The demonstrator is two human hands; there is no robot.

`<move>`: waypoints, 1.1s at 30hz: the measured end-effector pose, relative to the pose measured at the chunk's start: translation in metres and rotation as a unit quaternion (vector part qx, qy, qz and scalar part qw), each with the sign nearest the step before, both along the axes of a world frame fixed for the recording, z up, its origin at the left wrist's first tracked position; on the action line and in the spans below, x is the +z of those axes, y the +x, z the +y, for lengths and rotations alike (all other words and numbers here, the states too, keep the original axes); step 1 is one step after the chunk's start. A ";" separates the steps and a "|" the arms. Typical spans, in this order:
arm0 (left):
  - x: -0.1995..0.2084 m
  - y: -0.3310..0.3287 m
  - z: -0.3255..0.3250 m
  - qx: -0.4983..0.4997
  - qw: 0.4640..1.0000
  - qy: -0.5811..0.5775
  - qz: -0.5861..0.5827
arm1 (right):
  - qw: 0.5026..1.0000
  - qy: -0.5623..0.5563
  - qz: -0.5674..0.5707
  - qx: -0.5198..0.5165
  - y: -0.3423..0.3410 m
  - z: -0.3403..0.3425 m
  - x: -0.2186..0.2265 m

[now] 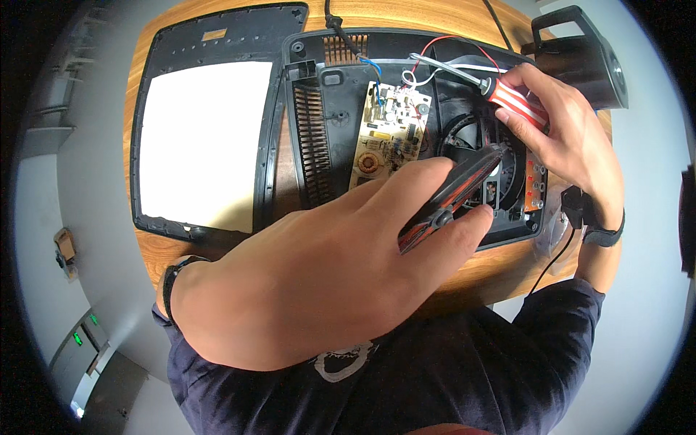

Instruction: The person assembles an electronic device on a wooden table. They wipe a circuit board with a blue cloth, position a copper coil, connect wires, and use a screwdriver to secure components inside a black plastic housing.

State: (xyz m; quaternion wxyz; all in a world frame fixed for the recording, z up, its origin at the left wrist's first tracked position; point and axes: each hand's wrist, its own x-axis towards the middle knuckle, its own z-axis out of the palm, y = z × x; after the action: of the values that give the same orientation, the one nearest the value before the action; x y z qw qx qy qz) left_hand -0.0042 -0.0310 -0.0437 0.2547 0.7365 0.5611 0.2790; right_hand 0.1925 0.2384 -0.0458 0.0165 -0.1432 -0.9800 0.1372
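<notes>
My left hand point(319, 268) reaches across the near side of the open black appliance housing point(341, 130). Between its thumb and fingers it grips a flat black coil point(460, 192) with copper-red windings, tilted and seen nearly edge-on. My right hand point(569, 127) is closed around the red-and-white striped handle of a screwdriver point(518, 105) at the housing's far right. The screwdriver's shaft points left, over white and red wires point(438, 69). Inside the housing lie a cream circuit board point(391, 130) and a round black fan point(464, 134), both partly covered by my left hand or the coil.
Left of the housing lies a black-framed panel with a white plate point(206, 145). A black jug-like container with a handle point(580, 61) stands at the far right. A small orange board point(534, 185) sits along the housing's right edge. Beneath is a wooden table point(435, 286).
</notes>
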 end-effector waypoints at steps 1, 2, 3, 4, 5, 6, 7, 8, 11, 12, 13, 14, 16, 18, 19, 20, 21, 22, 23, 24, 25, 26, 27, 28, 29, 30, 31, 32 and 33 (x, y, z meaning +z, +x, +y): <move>0.000 0.001 0.000 -0.001 0.999 0.023 0.033 | 1.000 -0.001 0.010 0.004 0.000 0.001 -0.002; 0.003 0.003 -0.001 0.000 0.998 0.028 0.058 | 1.000 -0.004 0.005 0.002 0.000 0.000 -0.001; 0.005 0.002 -0.001 -0.004 0.997 0.024 0.067 | 1.000 -0.007 0.000 0.000 -0.002 0.000 0.000; 0.006 0.002 -0.002 -0.008 0.997 0.021 0.077 | 1.000 -0.009 -0.005 -0.001 -0.003 -0.001 0.001; 0.006 0.000 -0.002 -0.018 0.997 0.009 0.071 | 1.000 -0.010 -0.007 0.000 -0.004 -0.001 0.002; 0.005 -0.001 -0.002 -0.024 0.998 -0.001 0.062 | 1.000 -0.010 -0.010 -0.002 -0.004 -0.002 0.002; 0.005 -0.002 -0.002 -0.030 0.998 -0.010 0.054 | 1.000 -0.011 -0.012 -0.003 -0.005 -0.002 0.003; 0.004 -0.002 -0.002 -0.030 0.998 -0.017 0.044 | 1.000 -0.009 -0.010 0.001 -0.005 -0.002 0.003; 0.002 -0.002 -0.004 -0.021 0.999 -0.007 0.042 | 1.000 -0.005 -0.005 0.010 -0.008 -0.002 0.003; 0.001 -0.002 -0.003 -0.013 0.999 -0.014 0.043 | 1.000 -0.002 -0.005 0.008 -0.008 -0.003 0.003; 0.000 -0.003 -0.002 -0.006 0.999 -0.021 0.045 | 1.000 0.001 -0.006 0.006 -0.008 -0.003 0.004; 0.000 -0.004 0.000 0.007 0.998 -0.045 0.046 | 1.000 0.005 -0.004 0.002 -0.006 -0.003 0.003; -0.003 -0.009 0.006 0.031 0.996 -0.076 0.021 | 1.000 0.013 -0.002 -0.007 -0.003 -0.002 0.003; -0.007 -0.021 0.015 0.059 0.994 -0.092 -0.029 | 1.000 -0.005 0.005 -0.027 -0.003 -0.006 0.008; -0.019 -0.027 0.019 0.068 0.994 -0.047 -0.070 | 0.999 -0.013 0.009 -0.036 -0.003 -0.009 0.010; -0.019 -0.033 0.023 0.088 0.991 -0.077 -0.060 | 0.999 -0.014 0.013 -0.036 -0.002 -0.011 0.013; -0.018 -0.038 0.024 0.113 0.987 -0.107 -0.043 | 0.999 -0.017 0.018 -0.032 -0.002 -0.013 0.016; -0.018 -0.042 0.026 0.139 0.980 -0.138 -0.026 | 0.999 -0.020 0.023 -0.027 -0.003 -0.016 0.019; -0.021 -0.046 0.027 0.160 0.979 -0.122 -0.030 | 0.999 -0.028 0.019 -0.024 -0.004 -0.020 0.023; -0.031 -0.049 0.031 0.176 0.978 -0.107 -0.034 | 0.999 -0.035 0.014 -0.027 -0.003 -0.024 0.027; -0.038 -0.051 0.034 0.191 0.977 -0.092 -0.039 | 0.999 -0.041 0.009 -0.030 -0.001 -0.029 0.029; -0.041 -0.053 0.036 0.186 0.979 -0.067 -0.054 | 0.998 -0.055 0.008 -0.034 0.000 -0.032 0.030; -0.042 -0.054 0.038 0.182 0.980 -0.044 -0.070 | 0.997 -0.071 0.007 -0.037 0.002 -0.036 0.032; -0.042 -0.053 0.038 0.178 0.980 -0.020 -0.085 | 0.995 -0.086 0.006 -0.040 0.003 -0.040 0.033; -0.039 -0.051 0.038 0.179 0.976 -0.010 -0.121 | 0.995 -0.092 0.007 -0.034 0.003 -0.042 0.035; -0.035 -0.050 0.039 0.179 0.975 -0.022 -0.130 | 0.995 -0.093 0.008 -0.030 0.004 -0.044 0.035; -0.031 -0.049 0.039 0.179 0.974 -0.035 -0.138 | 0.995 -0.095 0.009 -0.026 0.004 -0.046 0.035; -0.028 -0.049 0.039 0.179 0.972 -0.047 -0.147 | 0.995 -0.097 0.010 -0.023 0.004 -0.047 0.035; -0.026 -0.050 0.039 0.181 0.970 -0.052 -0.157 | 0.996 -0.089 0.016 -0.008 0.005 -0.046 0.034</move>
State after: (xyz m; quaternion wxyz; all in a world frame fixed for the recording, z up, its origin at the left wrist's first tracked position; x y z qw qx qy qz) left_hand -0.0537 0.0084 -0.0695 0.3226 0.5557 0.6518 0.4029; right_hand 0.1972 0.1922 -0.0122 0.0209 -0.1496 -0.9624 0.2259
